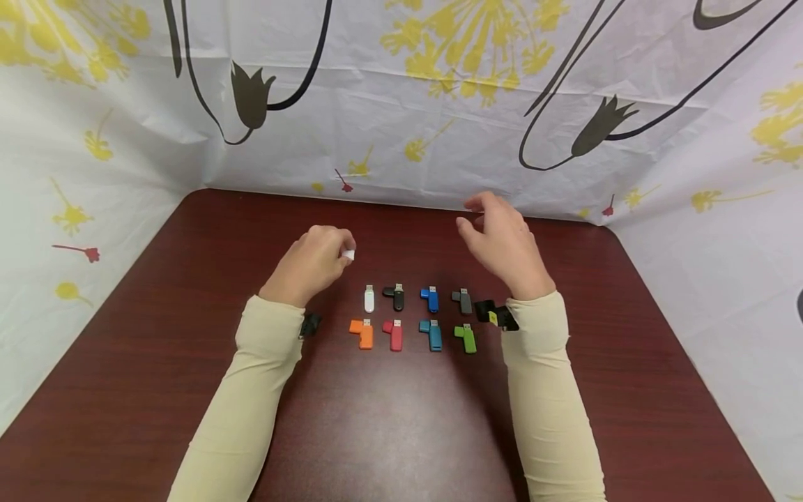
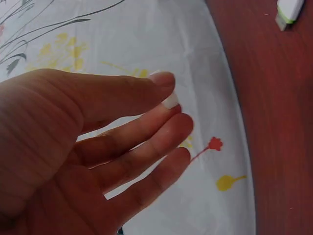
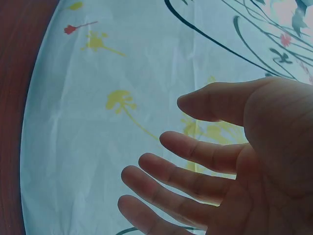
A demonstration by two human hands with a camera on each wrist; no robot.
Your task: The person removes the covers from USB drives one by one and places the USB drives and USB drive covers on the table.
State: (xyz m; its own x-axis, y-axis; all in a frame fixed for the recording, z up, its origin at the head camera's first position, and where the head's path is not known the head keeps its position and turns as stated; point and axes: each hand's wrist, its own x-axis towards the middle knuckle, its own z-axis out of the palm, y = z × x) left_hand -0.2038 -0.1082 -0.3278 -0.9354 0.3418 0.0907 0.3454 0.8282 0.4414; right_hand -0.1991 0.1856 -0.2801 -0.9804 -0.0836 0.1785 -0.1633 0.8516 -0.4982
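Note:
In the head view my left hand [image 1: 314, 259] is raised over the table, left of two rows of USB sticks. Between thumb and forefinger it pinches a small white cap [image 2: 170, 101], mostly hidden by the fingers. Closest to it lies the white USB stick [image 1: 369, 300], its metal plug bare. My right hand [image 1: 502, 240] is held up beyond the grey USB stick [image 1: 465, 302], its fingers loosely bent around nothing. In the back row, a black USB stick [image 1: 398, 300] and a blue USB stick [image 1: 433, 301] lie between the white and grey ones.
The front row has an orange [image 1: 366, 338], a red [image 1: 396, 338], a teal [image 1: 436, 338] and a green USB stick [image 1: 470, 340]. All lie on a dark red-brown table [image 1: 376, 425]. A white patterned sheet [image 1: 370, 139] hangs behind and along both sides.

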